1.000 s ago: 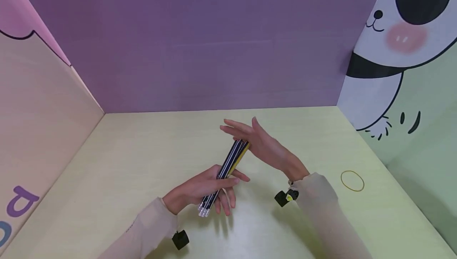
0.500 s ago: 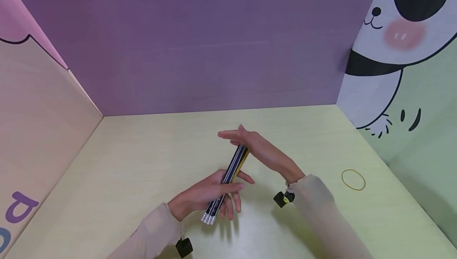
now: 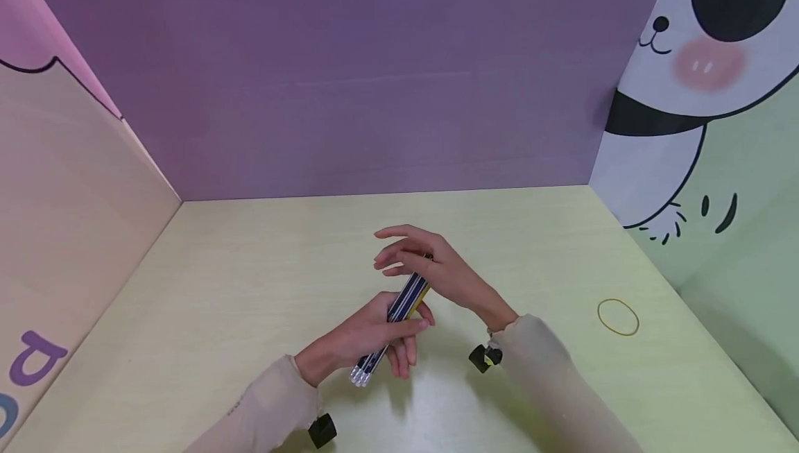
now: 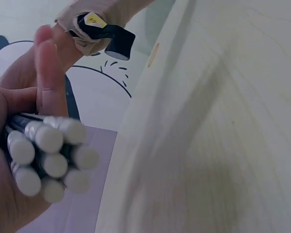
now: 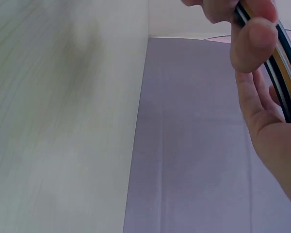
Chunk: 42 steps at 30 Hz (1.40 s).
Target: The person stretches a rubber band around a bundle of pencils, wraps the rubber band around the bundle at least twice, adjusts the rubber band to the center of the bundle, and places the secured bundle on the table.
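Observation:
A bundle of several dark, white-striped pencils point(image 3: 407, 298), one with a yellow side, slants over the table in the head view. My left hand point(image 3: 368, 331) holds the bundle around its lower half, with the thumb across the front. In the left wrist view the pencils' round white eraser ends point(image 4: 53, 165) show close up, packed together. My right hand point(image 3: 449, 272) is at the upper end, fingers loosely extended to the left and thumb passing in front of the pencils. The right wrist view shows the bundle running past the right palm point(image 5: 276, 141).
A thin yellow rubber band point(image 3: 615, 300) lies on the pale table point(image 3: 262, 252), right of the right hand. A purple wall point(image 3: 374, 92) closes off the back, with printed panels on the left and right. Black wrist cameras point(image 3: 322, 431) sit below the cuffs.
My right palm was over the pencils' upper ends; it has come lower, and its thumb now lies in front of them. The left hand keeps its hold and has shifted slightly right.

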Each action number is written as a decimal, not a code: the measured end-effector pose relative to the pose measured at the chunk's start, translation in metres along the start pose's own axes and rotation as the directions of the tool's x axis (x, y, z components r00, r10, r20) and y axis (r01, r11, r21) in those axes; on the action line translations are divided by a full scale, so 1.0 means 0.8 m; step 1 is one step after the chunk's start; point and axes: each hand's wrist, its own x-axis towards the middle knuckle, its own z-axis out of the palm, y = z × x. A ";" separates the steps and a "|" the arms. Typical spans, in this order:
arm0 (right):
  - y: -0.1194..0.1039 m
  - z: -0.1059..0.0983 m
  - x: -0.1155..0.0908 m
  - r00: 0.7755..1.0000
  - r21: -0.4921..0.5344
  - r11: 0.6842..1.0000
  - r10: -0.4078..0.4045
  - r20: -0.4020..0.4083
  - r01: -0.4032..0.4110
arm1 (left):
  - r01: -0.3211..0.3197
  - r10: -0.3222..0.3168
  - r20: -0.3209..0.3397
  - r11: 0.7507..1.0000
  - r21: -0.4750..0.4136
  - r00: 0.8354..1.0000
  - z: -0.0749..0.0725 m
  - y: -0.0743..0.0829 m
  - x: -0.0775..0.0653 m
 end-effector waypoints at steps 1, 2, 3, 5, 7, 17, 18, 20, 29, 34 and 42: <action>0.001 0.000 0.000 1.000 -0.016 1.000 -0.010 -0.011 0.010 | -0.004 0.004 0.000 1.000 0.000 1.000 0.001 -0.001 0.000; 0.001 0.000 0.000 1.000 -0.037 0.999 -0.016 -0.019 0.015 | -0.011 0.011 0.002 1.000 0.000 1.000 0.002 -0.001 0.001; 0.001 0.000 0.000 0.999 -0.062 0.998 -0.019 -0.028 0.017 | -0.013 0.013 0.006 1.000 -0.002 1.000 0.003 -0.002 0.000; 0.000 0.001 -0.001 0.999 -0.127 0.992 -0.010 -0.053 0.003 | -0.014 0.014 0.010 1.000 0.010 1.000 0.002 -0.002 0.000; -0.002 0.003 -0.003 0.996 -0.202 0.979 0.015 -0.084 -0.032 | -0.018 0.018 0.005 0.999 0.040 1.000 0.001 -0.002 -0.001; -0.004 0.008 -0.007 0.981 -0.022 0.990 0.133 -0.141 -0.137 | -0.033 0.047 -0.070 0.982 0.185 0.996 -0.001 0.004 0.003; -0.004 0.008 -0.007 0.982 0.016 0.992 0.126 -0.138 -0.125 | -0.029 0.042 -0.070 0.983 0.181 0.997 -0.001 0.004 0.005; -0.005 0.009 -0.007 0.985 0.028 0.994 0.105 -0.139 -0.102 | -0.021 0.034 -0.071 0.985 0.173 0.997 -0.001 0.004 0.007; -0.006 0.015 -0.005 0.993 -0.175 0.984 0.010 -0.115 -0.031 | 0.012 -0.010 -0.019 0.994 0.111 1.000 -0.009 0.003 0.005; -0.004 0.016 -0.003 0.990 -0.381 0.924 -0.082 -0.119 0.030 | 0.017 -0.017 0.055 1.000 -0.005 0.998 -0.007 0.002 0.004; -0.002 0.010 -0.005 0.998 -0.416 0.908 0.043 -0.043 -0.057 | 0.052 -0.050 0.065 0.998 -0.025 0.997 -0.005 -0.004 0.001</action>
